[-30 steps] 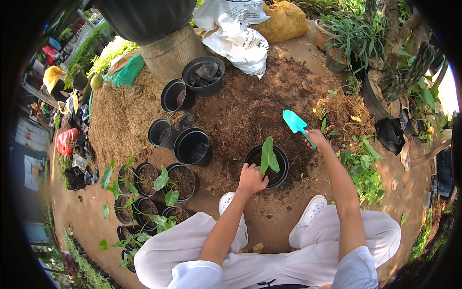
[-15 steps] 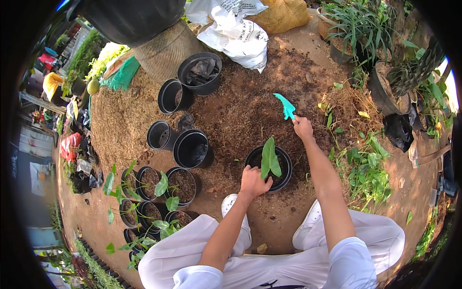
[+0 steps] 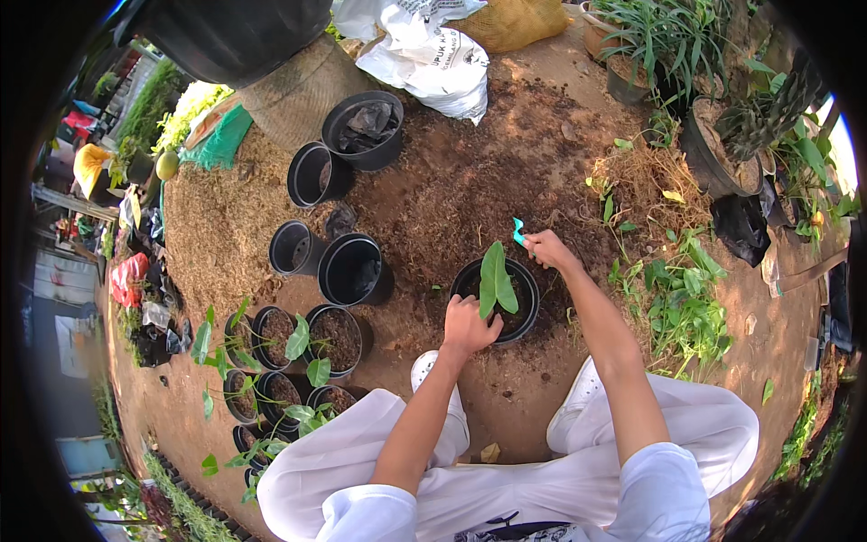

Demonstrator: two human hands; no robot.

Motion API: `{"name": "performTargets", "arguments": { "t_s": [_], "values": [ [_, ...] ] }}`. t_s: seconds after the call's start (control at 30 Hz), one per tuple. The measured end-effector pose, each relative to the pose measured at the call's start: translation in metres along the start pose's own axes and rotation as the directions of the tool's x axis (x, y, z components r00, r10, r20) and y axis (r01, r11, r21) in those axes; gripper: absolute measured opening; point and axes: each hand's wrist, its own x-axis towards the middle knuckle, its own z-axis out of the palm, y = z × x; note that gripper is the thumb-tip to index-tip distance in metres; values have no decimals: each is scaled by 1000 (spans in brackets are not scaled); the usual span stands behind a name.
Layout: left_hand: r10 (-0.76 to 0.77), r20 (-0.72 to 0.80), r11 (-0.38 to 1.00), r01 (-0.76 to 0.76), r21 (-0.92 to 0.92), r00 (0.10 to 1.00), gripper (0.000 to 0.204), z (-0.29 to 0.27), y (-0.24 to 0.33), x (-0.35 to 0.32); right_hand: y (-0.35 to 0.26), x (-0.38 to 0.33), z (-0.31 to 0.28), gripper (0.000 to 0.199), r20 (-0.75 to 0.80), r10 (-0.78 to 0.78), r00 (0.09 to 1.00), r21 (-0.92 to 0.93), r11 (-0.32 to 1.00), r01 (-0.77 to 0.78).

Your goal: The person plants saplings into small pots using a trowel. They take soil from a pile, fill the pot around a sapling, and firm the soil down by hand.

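Note:
A black plastic pot point(image 3: 535, 312) stands on the ground between my feet, with dark soil inside. From it rises a plant with a broad green leaf point(image 3: 496, 282). My left hand point(image 3: 471, 323) is at the pot's left rim, its fingers curled in by the base of the plant; the stem there is mostly hidden by the leaf and fingers. Just beyond the pot's right side, my right hand point(image 3: 546, 248) is closed around the handle of a turquoise hand trowel point(image 3: 518, 231). The trowel's blade is over the loose dark soil point(image 3: 452, 199).
Several black pots point(image 3: 357, 271) stand to the left, some filled and planted. White sacks point(image 3: 438, 72) lie at the far side. Pulled green plants point(image 3: 691, 307) and dry roots point(image 3: 650, 185) lie on the right, near larger potted plants point(image 3: 713, 154).
My right hand has come nearer and slightly left with the trowel, whose blade now shows shorter and turned. My left hand stays at the pot. The whole view has shifted a little.

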Motion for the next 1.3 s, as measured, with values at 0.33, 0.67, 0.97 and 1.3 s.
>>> {"name": "performTargets", "arguments": {
  "t_s": [0.33,0.67,0.97,1.3],
  "values": [
    [50,-238,998,-59,-28,970,24,3,7,-2,4,-21,8,28,1,106,994,137,985,-105],
    [-241,-194,970,244,-7,951,74,5,12,2,-2,-59,-10,32,-39,124,992,205,972,-113],
    [-239,5,970,239,33,971,99,7,10,24,-20,-93,-46,37,-14,69,998,199,978,-65],
    [-294,-103,955,289,-59,950,79,15,-1,31,-51,-127,-69,38,-27,89,996,76,993,-87]
  ]
}}
